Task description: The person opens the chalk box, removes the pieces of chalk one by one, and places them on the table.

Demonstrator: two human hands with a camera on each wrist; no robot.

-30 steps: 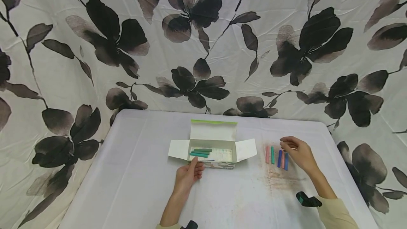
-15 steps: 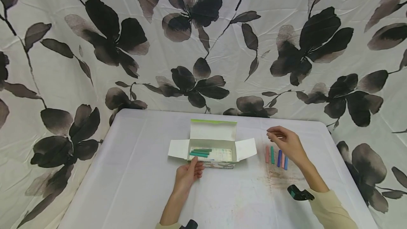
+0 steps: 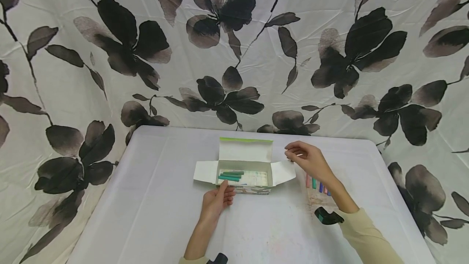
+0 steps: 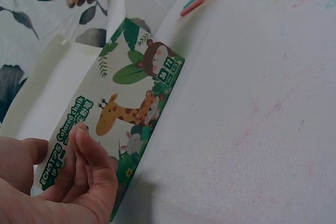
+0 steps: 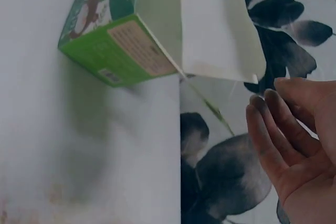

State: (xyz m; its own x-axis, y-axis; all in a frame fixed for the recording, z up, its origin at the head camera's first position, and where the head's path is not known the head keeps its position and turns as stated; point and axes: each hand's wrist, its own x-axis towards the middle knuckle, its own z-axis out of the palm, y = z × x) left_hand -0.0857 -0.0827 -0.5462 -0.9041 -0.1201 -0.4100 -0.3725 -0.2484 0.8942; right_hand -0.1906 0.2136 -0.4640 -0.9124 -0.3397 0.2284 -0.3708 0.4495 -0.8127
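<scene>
An opened cardboard box of colored chalk [image 3: 253, 190], printed with cartoon animals, stands near the back of the table with its flaps spread. Several green chalk sticks [image 3: 230, 178] lie at the left inside it. My left hand [image 3: 216, 203] pinches the box's front wall, thumb at the rim and fingers against the printed face. Above the right flap [image 3: 283, 172] hovers my right hand [image 3: 309, 160], fingers loosely bent, with nothing visible between them in the right wrist view. Partly behind my right forearm, a row of pink, green and blue chalk sticks [image 3: 314, 183] lies on the table.
A white cloth covers the table [image 3: 154, 199], with reddish chalk smudges [image 3: 318, 203] around the row of sticks. Behind the table hangs a floral curtain [image 3: 271, 64]. The box's raised lid [image 3: 246, 150] stands at its far side.
My right hand has moved left, from above the chalk row to above the box's right flap. My left hand and the box have stayed put.
</scene>
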